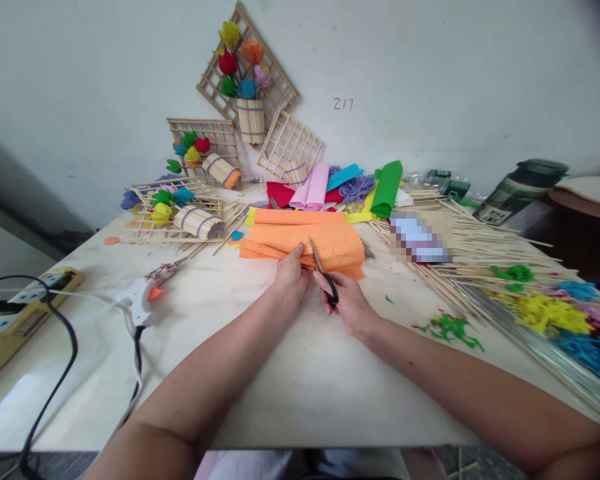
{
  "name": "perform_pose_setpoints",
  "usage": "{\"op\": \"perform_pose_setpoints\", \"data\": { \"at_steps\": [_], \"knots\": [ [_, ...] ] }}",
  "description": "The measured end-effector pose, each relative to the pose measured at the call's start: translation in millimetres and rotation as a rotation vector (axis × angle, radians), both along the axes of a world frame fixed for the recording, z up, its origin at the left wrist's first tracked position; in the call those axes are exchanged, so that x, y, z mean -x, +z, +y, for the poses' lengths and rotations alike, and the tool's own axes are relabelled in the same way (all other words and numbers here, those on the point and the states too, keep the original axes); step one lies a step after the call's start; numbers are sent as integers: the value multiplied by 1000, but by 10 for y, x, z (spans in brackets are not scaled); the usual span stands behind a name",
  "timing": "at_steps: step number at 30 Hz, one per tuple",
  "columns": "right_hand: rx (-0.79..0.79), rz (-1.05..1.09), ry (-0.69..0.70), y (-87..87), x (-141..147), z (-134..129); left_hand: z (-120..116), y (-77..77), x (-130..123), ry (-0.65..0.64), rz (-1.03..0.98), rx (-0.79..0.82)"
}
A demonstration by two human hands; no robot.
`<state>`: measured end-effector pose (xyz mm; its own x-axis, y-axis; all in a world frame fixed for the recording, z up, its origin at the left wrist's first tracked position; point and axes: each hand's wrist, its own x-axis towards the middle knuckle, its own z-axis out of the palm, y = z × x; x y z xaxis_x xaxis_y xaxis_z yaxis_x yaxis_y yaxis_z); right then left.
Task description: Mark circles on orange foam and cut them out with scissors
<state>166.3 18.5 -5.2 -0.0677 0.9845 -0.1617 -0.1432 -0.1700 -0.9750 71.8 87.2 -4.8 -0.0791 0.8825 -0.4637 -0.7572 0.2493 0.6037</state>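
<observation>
A sheet of orange crepe paper [340, 243] lies over the table in front of me, part of it folded at its left and near edge. My left hand [294, 272] pinches that near edge, thumb on top. In my right hand [349, 300] is a pair of scissors [330, 288] with black handles, fingers in the loops. Its blades point away from me across the orange paper, just right of my left thumb. How far they are parted I cannot tell. Behind the sheet lie rolls of pink [311, 188] and green crepe paper [387, 189].
A glue gun [143, 293] with cables and a power strip [27, 313] occupy the left. Stick lattices with paper flowers [180, 223] stand behind. Thin wooden sticks [480, 247], a blurred-out object [421, 237], paper scraps [550, 312] and a dark bottle [523, 190] are to the right.
</observation>
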Motion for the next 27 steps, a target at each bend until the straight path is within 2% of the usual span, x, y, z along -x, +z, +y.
{"op": "perform_pose_setpoints", "data": {
  "at_steps": [15, 22, 27],
  "knots": [
    [29, 35, -7, 19, -19, 36, -108, 81, -56, -119, 18, 95],
    [69, 36, -11, 67, -22, 33, -105, 79, -69, -69, -31, 66],
    [60, 45, -2, 55, -32, 37, -107, 63, -58, -108, -7, 55]
  ]
}}
